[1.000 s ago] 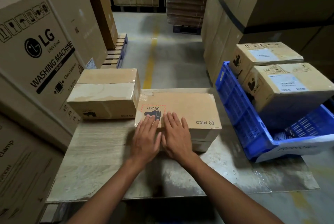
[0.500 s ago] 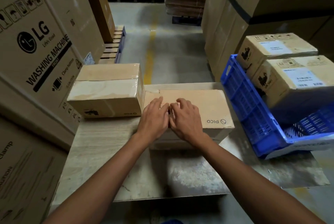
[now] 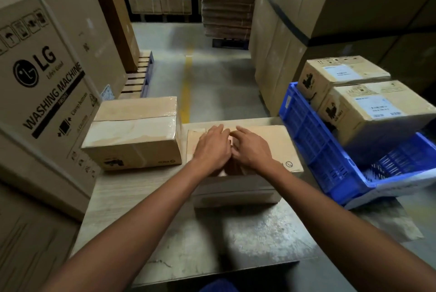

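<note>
A flat brown PICO carton lies on the grey table, in the middle. Both my hands lie side by side on its top. My left hand rests palm down with fingers stretched toward the far edge. My right hand is beside it, touching it, fingers slightly bent on the cardboard. Neither hand is seen curling round anything. The carton's printed label is hidden under my hands.
A taped brown carton sits to the left, close against the PICO carton. A blue plastic crate at the right holds two labelled cartons. A tall LG washing machine box stands left. Stacked boxes flank a floor aisle.
My hands have slid forward across the carton top, from its near edge toward its far edge, and drawn together. The carton has shifted a little away from me.
</note>
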`<state>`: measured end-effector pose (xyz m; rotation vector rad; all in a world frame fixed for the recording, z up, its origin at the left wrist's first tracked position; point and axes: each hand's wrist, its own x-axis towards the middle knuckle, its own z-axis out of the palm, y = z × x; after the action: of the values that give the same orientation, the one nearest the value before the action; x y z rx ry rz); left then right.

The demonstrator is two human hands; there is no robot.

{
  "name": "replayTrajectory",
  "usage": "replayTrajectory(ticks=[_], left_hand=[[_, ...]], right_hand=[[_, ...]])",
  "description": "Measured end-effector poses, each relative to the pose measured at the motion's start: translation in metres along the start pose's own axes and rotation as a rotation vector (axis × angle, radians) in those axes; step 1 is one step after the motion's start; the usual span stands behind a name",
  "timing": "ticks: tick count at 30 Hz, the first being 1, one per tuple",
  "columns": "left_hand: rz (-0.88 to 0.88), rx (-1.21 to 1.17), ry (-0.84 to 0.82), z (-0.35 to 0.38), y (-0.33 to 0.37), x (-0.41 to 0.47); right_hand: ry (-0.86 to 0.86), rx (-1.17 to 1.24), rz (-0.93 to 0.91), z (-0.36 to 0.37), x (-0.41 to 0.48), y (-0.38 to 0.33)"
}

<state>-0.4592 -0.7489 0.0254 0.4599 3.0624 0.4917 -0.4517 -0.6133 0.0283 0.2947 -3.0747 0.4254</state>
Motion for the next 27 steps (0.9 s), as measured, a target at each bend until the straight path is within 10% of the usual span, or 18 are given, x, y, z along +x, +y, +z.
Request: replayTrajectory(ticks=[13,20,27], left_hand=[[0.026,0.018,-0.143,0.014,0.016,0.008],[0.142,-0.09,0.295,0.04,0.025,-0.037],[0.044,-0.092,0.307,0.062,0.039,-0.054]], right_hand=[[-0.215,-0.074,0.079,0.001,-0.002,0.035],[0.11,-0.049,0.048,0.01,-0.055,0.019],[0.234,-0.009,-0.086,0.031,-0.07,0.028]])
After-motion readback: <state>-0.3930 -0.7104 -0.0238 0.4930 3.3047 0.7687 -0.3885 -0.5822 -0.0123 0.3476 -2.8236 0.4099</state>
